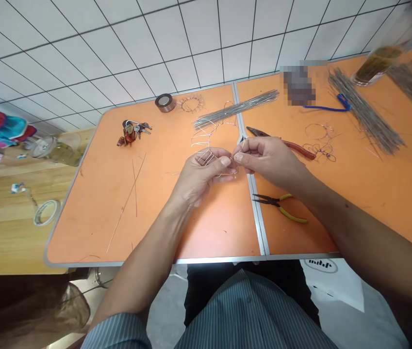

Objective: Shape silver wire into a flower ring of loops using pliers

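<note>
A thin wire ring with looped wire spokes around it is held over the orange table. My left hand pinches the lower part of this ring between thumb and fingers. Close beside it, my right hand is closed in a pinch on a wire end at the ring's right side. The fingertips of both hands almost meet, and the exact spot they grip is partly hidden. Red-handled pliers lie just behind my right hand. Nearer me are yellow-handled needle-nose pliers, their jaws pointing left.
A bundle of straight wires lies behind the hands, another wire bundle farther right. Tape, keys and loose wires are at left. Small wire loops lie at right, a drink cup beyond. A metal seam crosses the table.
</note>
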Motion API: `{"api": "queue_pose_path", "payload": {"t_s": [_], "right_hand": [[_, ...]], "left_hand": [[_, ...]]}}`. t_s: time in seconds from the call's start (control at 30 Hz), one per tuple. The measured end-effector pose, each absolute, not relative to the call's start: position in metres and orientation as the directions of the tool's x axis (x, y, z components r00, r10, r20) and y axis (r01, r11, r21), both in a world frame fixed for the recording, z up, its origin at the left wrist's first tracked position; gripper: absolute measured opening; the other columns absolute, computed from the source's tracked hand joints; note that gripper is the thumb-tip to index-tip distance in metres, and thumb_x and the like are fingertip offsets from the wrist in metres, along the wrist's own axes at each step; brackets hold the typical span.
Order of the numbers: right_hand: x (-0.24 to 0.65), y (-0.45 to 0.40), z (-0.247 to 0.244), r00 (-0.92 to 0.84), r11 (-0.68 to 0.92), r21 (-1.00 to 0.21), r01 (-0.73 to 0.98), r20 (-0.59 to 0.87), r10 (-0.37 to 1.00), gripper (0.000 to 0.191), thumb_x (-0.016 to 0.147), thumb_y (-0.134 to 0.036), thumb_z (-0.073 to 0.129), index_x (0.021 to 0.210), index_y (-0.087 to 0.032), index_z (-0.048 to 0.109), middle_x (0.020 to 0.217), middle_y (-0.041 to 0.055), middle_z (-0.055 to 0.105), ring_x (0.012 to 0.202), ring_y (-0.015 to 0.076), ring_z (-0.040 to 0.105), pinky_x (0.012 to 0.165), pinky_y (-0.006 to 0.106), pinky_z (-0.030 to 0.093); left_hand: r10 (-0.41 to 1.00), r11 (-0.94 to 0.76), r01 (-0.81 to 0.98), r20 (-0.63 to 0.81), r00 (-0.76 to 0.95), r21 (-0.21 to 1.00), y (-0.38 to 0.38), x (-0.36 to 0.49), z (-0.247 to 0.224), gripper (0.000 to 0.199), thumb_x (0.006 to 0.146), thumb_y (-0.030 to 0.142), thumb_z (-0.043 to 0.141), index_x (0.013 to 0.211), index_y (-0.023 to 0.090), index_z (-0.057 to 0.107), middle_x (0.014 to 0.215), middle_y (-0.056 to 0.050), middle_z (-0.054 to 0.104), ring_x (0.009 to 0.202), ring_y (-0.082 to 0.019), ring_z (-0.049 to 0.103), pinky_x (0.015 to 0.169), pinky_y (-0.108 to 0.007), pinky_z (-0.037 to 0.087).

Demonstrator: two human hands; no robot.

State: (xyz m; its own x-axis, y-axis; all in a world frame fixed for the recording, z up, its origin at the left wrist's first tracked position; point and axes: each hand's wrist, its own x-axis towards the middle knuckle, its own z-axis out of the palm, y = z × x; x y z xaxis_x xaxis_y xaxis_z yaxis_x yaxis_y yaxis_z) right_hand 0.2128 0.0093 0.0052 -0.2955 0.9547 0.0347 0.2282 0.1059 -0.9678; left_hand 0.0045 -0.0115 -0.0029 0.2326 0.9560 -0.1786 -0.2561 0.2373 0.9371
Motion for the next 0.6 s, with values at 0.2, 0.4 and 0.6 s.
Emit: {"api": "queue_pose_path", "payload": {"t_s": [0.2,0.4,0.6], "right_hand": [[0.2175,0.0107,0.0012,-0.313,0.06,-0.981,0.182,0.0,0.95,0.018,0.097,-0.036,0.083,0.086,-0.022,0.078,0.073,0.0021,0.069,0.066,0.0162,0.059,0.062,0.032,0.045],[0.2176,0.0116,-0.0005,-0.285,0.092,-0.979,0.182,0.037,0.958,0.023,0.096,-0.041,0.085,0.086,-0.022,0.077,0.075,0.0032,0.07,0.066,0.0166,0.06,0.061,0.032,0.046],[0.2156,0.0108,0.0025,-0.255,0.08,-0.979,0.185,0.031,0.966,0.02,0.096,-0.038,0.084,0.088,-0.021,0.075,0.077,0.0036,0.072,0.067,0.0167,0.061,0.061,0.031,0.046]], "left_hand": [[0.964,0.205,-0.264,-0.148,0.221,0.943,-0.0121,0.0061,-0.0055,0.039,0.078,0.047,0.101,0.09,0.016,0.08,0.089,-0.006,0.083,0.077,-0.015,0.079,0.073,-0.024,0.066],[0.966,0.219,-0.274,-0.17,0.194,0.936,-0.0117,0.004,-0.0025,0.037,0.075,0.043,0.102,0.089,0.017,0.081,0.088,-0.005,0.083,0.073,-0.015,0.077,0.07,-0.024,0.064],[0.974,0.191,-0.277,-0.148,0.169,0.942,-0.0128,0.0053,-0.0011,0.035,0.075,0.042,0.102,0.089,0.017,0.081,0.09,-0.005,0.083,0.073,-0.014,0.076,0.069,-0.023,0.063]]}}
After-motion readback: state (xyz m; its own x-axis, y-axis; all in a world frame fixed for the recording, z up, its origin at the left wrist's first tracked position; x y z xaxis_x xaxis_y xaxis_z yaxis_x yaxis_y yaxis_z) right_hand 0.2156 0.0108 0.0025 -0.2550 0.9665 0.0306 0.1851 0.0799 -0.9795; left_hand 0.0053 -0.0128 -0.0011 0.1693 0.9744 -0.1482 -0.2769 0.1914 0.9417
